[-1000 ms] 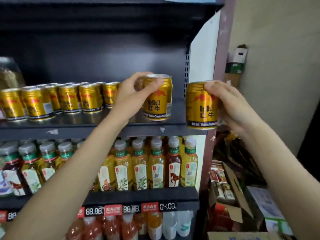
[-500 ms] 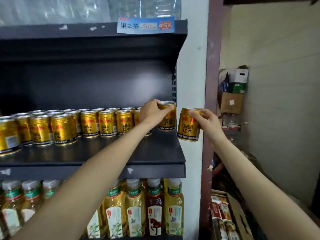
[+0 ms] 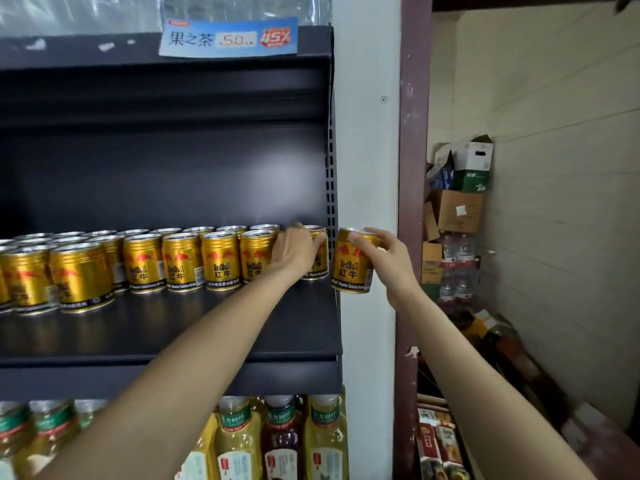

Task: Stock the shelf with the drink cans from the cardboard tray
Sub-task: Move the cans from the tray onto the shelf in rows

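Red Bull cans (image 3: 183, 261) stood in rows along the shelf (image 3: 294, 327). Left hand (image 3: 294, 251) curled around a can (image 3: 317, 261) at the row's right end. Right hand (image 3: 388, 252) gripped another can (image 3: 351, 265) just beyond the shelf's edge, not yet placed. The shelf's front remained unfilled.

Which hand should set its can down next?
Left, likely. The left hand grips a can already over the shelf, at the right end of the row. The right hand holds its can off the shelf's end, tilted.
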